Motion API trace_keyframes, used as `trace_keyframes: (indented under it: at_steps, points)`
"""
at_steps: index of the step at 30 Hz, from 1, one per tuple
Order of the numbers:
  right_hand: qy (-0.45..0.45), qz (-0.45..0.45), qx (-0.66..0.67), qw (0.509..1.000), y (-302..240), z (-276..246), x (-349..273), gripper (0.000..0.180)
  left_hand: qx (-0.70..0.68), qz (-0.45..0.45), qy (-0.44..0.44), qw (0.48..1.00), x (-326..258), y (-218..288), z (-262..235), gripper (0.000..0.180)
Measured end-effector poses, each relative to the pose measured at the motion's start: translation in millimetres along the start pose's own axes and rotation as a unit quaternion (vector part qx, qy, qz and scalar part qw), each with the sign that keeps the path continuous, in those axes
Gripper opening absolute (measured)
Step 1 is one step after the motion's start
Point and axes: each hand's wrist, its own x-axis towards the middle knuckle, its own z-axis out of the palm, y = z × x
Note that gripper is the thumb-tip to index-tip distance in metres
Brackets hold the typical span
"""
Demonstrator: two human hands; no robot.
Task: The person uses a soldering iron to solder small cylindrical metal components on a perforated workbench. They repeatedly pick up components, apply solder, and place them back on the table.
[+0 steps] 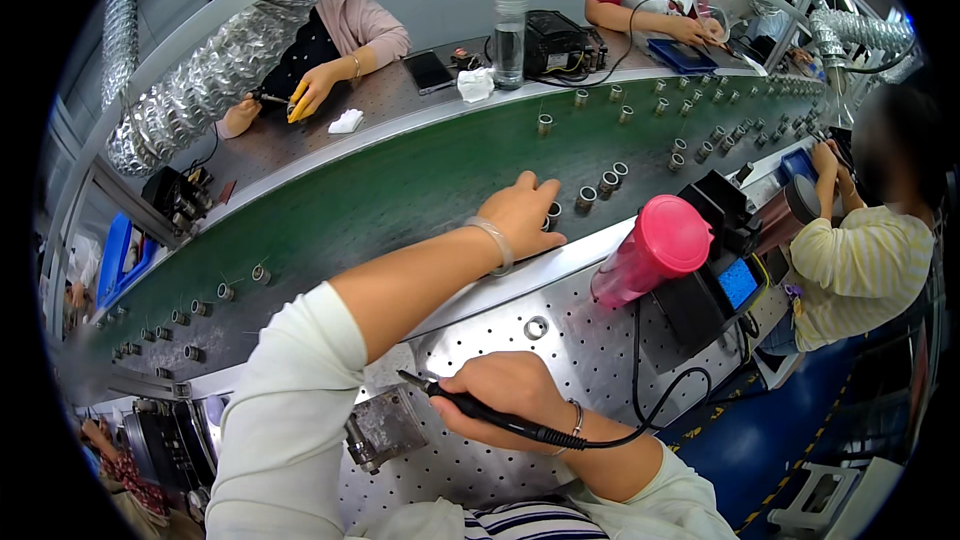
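Note:
My left hand (520, 212) reaches out over the green conveyor belt (400, 190) and closes its fingers on a small metal ring part (552, 212), with two more ring parts (586, 198) just to its right. A clear bangle sits on that wrist. My right hand (505, 395) rests on the perforated metal bench (590, 350) near my body and grips a black soldering iron (470, 405), tip pointing left toward a small metal fixture block (385, 428). Its black cord (640, 410) loops off to the right.
A pink-lidded bottle (655, 248) and a black soldering station (725, 275) stand at the right. A loose ring (536, 327) lies on the bench. Many ring parts ride the belt. Other people work across the belt and at the right; silver ducting (215, 75) hangs at upper left.

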Motion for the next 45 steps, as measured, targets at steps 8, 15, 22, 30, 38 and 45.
trace_keyframes:
  at_steps: [8,15,22,30,38,45]
  points:
    - [0.011,-0.015,0.003,1.000,-2,2,-1,0.018,0.007,0.035,-0.041,0.999,-40,-42,-2,0.023]
    - [0.009,-0.037,-0.014,0.999,-13,9,-1,0.018,-0.077,-0.056,-0.011,0.995,-167,-101,-59,0.029]
    - [0.000,-0.030,-0.004,1.000,-11,12,2,0.018,-0.094,-0.075,0.149,0.981,-185,-93,-72,0.027]
    - [-0.015,-0.035,0.000,0.999,-10,7,0,0.019,-0.506,-0.265,0.086,0.816,-263,-44,-127,0.040]
    - [-0.018,0.033,0.034,0.999,-10,17,-5,0.019,-0.692,-0.256,0.059,0.673,-319,-48,-87,0.033]
    - [0.075,0.199,0.220,0.952,-12,26,-11,0.014,-0.751,-0.218,0.018,0.623,-319,-58,-81,0.035]
